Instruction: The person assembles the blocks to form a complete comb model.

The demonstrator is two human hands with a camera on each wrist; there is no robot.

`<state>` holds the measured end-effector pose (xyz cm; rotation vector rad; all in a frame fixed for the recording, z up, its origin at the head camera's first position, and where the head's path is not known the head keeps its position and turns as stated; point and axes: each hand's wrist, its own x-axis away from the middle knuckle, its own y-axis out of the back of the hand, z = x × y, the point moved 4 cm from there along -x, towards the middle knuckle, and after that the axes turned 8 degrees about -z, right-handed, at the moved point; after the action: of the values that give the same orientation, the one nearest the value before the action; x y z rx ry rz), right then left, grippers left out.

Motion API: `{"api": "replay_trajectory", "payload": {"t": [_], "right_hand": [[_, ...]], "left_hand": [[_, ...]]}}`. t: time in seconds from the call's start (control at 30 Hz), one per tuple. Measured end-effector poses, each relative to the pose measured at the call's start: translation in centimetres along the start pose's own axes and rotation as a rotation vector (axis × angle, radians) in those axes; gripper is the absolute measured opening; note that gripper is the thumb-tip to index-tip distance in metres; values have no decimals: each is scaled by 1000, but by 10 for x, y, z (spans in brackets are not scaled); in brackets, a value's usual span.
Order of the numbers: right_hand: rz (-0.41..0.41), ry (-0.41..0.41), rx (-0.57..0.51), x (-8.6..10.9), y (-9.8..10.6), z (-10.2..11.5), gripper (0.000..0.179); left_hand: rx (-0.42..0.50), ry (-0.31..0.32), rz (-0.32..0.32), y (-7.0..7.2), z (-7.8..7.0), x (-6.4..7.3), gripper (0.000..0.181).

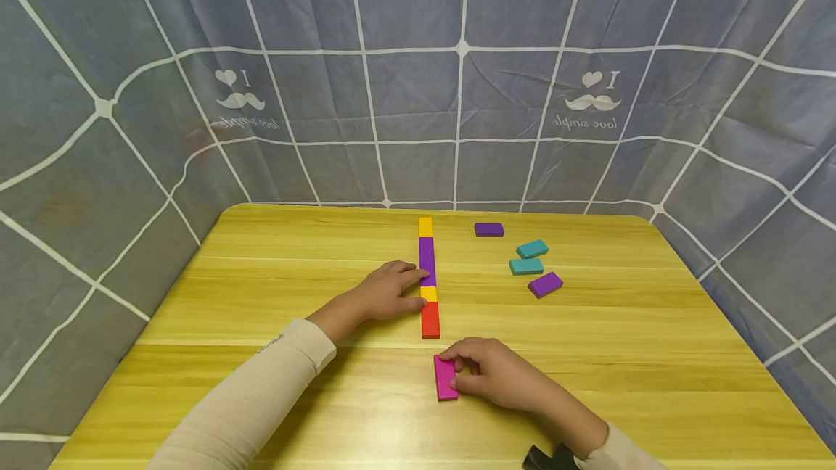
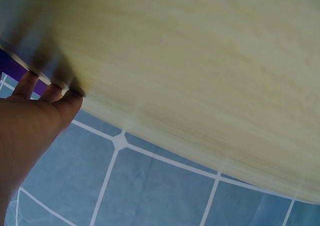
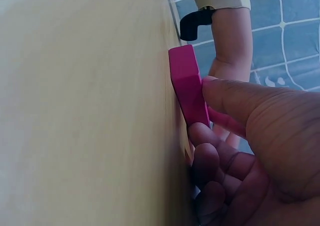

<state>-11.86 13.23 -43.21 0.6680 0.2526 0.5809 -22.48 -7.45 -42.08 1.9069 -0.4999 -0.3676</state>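
Observation:
A straight row of flat blocks runs away across the table: a red block nearest, then a yellow block, a purple stretch and another yellow block at the far end. My left hand lies to the left of this row, its extended fingers and thumb touching the purple and yellow part. Closer to me, my right hand pinches a magenta block between thumb and fingers. In the right wrist view that magenta block is close to the tabletop; contact there is unclear.
Right of the row lie loose blocks: a purple block at the back, two teal blocks close together, and another purple block. A grey curtain with white lines surrounds the wooden table at its back and sides.

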Motion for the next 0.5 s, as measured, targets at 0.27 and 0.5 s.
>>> {"api": "replay_trajectory", "payload": {"t": [0.27,0.5], "right_hand": [[-27,30,-7,-6,-3,3,24],[-50,13,27,-12,-7,5,24]], "left_hand": [[-4,-5,-6,-1,1,0,61],[1,-11,-10,0,0,0,61]]}}
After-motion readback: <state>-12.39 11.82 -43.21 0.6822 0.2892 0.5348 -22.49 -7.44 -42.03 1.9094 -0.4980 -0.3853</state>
